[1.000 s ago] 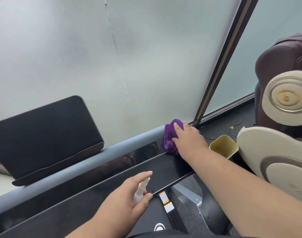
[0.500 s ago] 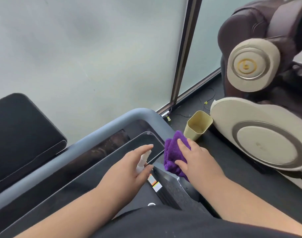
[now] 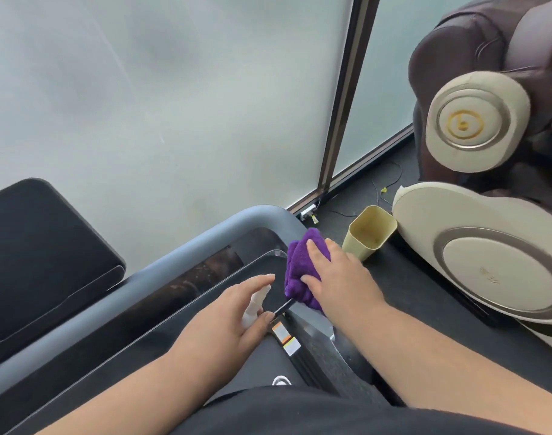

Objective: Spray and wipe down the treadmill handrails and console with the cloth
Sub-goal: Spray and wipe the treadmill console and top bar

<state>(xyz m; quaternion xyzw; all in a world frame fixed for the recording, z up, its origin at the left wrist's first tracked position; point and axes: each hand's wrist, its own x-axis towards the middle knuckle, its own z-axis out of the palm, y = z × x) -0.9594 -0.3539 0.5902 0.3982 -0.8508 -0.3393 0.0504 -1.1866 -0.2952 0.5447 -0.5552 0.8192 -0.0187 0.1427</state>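
Note:
A purple cloth (image 3: 300,271) lies bunched on the right end of the treadmill's glossy black console (image 3: 180,312), just inside the bend of the grey handrail (image 3: 186,249). My right hand (image 3: 337,277) presses on the cloth with straight fingers spread over it. To its left, my left hand (image 3: 234,315) grips a small white spray bottle (image 3: 255,304), with the index finger stretched along the top of the nozzle. The bottle's body is hidden in my palm.
A dark screen (image 3: 39,265) stands at the left behind the handrail, against a frosted glass wall. On the floor to the right are a beige bin (image 3: 367,235) and a large beige and brown massage chair (image 3: 488,262). Cables lie by the window frame.
My right hand has drawn the cloth from the far rail corner back along the console's right end. The view swung right and down. My left hand keeps hold of the bottle.

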